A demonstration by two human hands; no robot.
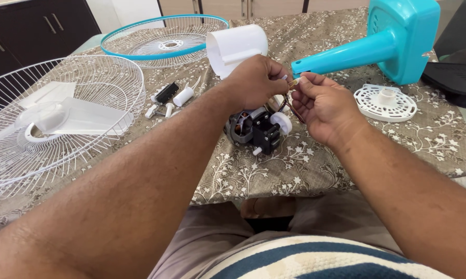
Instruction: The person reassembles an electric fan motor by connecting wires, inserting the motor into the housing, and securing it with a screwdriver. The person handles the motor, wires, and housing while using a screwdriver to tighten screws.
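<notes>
Left hand (254, 80) and right hand (321, 106) meeting above the middle of the table (315, 170), fingertips of both pinched together on thin wires (289, 82) running down toward the fan motor (256, 129); motor resting on the patterned cloth just below the hands, well inside the near edge; bare cloth between motor and near edge, also toward the near right corner.

Immediately behind the hands, the white motor cover (238, 46), open end turned left; just right of the fingertips, the tip of the turquoise fan stand (377, 44), lying tilted with its square base toward the far right corner; white round slotted disc (385, 102) near the right edge, beside a black object (457, 80) partly off the table. Left of the hands, small black and white parts (171, 95) scattered; white wire guard (52, 119) holding the white fan blade (67, 118) over the left edge; turquoise-rimmed guard (163, 39) at the far left corner.

Motor: grey metal body, copper windings showing, black gearbox in front with white knob and a short white shaft.
</notes>
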